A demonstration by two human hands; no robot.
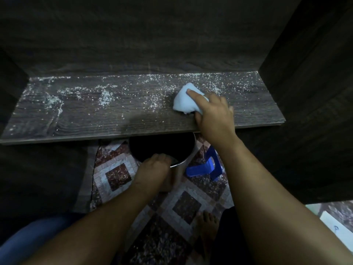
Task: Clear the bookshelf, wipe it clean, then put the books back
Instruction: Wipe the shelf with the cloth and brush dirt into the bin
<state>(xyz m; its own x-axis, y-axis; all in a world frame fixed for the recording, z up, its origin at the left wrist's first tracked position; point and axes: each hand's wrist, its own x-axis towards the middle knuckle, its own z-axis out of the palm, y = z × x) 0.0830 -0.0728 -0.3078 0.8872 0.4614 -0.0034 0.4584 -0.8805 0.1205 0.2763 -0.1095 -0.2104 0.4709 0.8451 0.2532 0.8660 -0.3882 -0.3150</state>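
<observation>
Where crumbs (106,98) lie, hand (214,111) grips cloth (183,104).

I see a dark wooden shelf (91,117) strewn with white specks (106,97), thickest toward its back edge. A crumpled white cloth (183,102) sits near its right end.

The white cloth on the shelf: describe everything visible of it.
The cloth is white, soft-looking fabric, bunched into a crumpled wad rather than spread flat. It sits on the right part of the dark wood-grain shelf, towards the front edge, amid scattered white specks. The right hand grips it from the right, index finger stretched across its top. The left hand does not touch it; it holds a metal pot below.
</observation>
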